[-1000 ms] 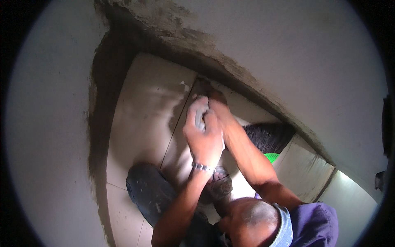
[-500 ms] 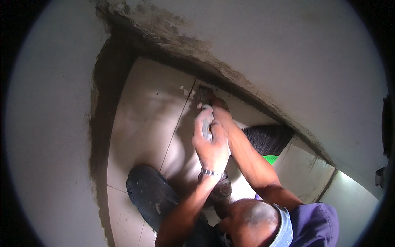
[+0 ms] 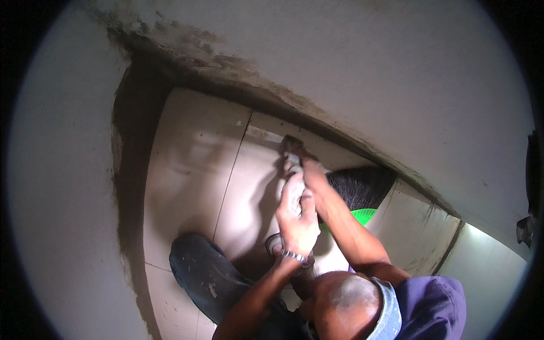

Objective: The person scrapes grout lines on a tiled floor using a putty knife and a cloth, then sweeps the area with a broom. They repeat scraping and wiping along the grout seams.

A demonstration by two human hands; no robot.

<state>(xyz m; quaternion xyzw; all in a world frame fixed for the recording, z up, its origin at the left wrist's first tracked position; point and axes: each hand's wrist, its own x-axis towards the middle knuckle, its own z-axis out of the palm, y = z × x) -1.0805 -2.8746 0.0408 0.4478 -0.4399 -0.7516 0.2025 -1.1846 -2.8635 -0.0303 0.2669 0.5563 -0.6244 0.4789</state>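
Note:
My left hand (image 3: 298, 226), with a metal watch band at its wrist, is closed round a pale, dusty, elongated hand tool (image 3: 294, 198). My right hand (image 3: 309, 170) reaches past it and grips the dark front end low over the floor tiles; its fingers are partly hidden and blurred. The tool's exact kind cannot be made out. From its front a pale strip (image 3: 264, 135) runs left to a tile joint; I cannot tell whether it is a smear or a blade.
A rough, dark wall base (image 3: 249, 93) borders the tiled floor (image 3: 198, 136) at the far side and left. Right of my hands lie black broom bristles (image 3: 362, 184) and a green plastic edge (image 3: 362, 215). A dark-trousered knee (image 3: 204, 260) is at lower left.
Both hands and the tool have moved right, away from the tile joint, and slightly nearer. A pale strip now shows between joint and tool. The view has shifted a little.

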